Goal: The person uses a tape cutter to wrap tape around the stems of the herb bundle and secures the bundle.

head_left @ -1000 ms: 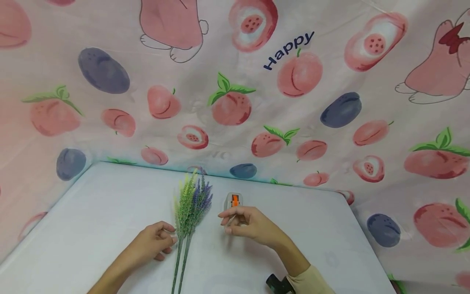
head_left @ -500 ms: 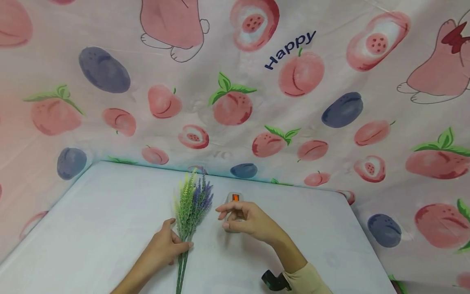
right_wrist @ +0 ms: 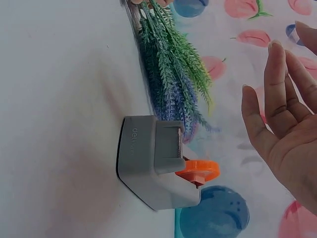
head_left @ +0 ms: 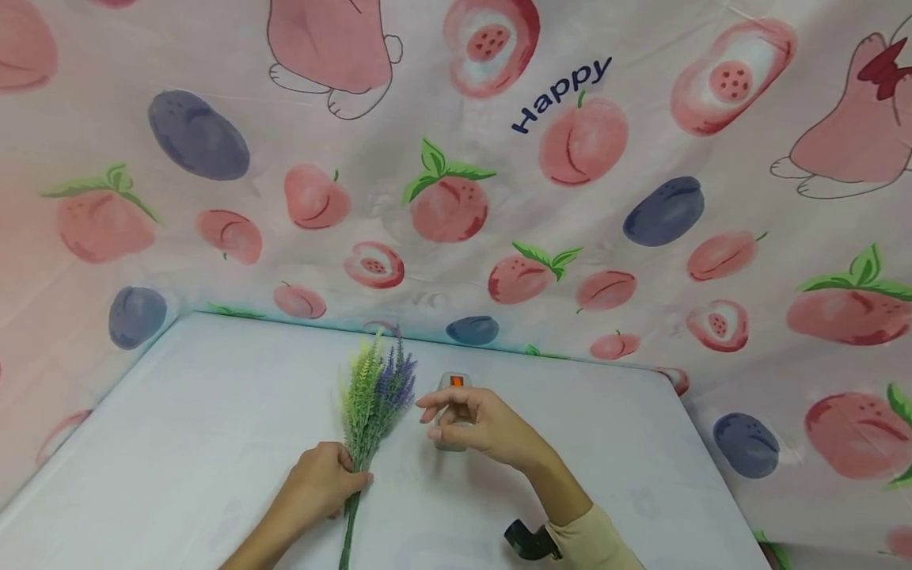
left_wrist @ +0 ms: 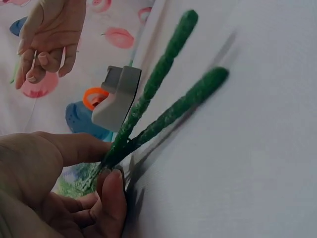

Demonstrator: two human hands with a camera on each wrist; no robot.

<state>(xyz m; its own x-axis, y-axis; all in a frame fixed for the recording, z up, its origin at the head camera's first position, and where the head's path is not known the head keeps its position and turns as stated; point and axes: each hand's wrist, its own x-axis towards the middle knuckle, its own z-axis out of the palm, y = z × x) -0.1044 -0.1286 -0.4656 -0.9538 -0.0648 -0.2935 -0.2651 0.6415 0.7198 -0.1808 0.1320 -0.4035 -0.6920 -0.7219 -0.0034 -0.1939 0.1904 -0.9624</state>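
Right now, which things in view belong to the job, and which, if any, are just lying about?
Job:
artificial lavender sprays, in the left hand
probably tape dispenser, near the right hand

Just surroundings:
fruit-print cloth
white table

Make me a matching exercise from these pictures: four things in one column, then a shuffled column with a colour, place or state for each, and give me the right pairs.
Things:
1. flowers
2. tape dispenser
3. left hand
4. right hand

Colours, places and states:
A. grey and orange
B. raised over the table, away from the flowers
C. purple and yellow-green tops
D. pinching the green stems

Right pairs: 1-C, 2-A, 3-D, 4-B
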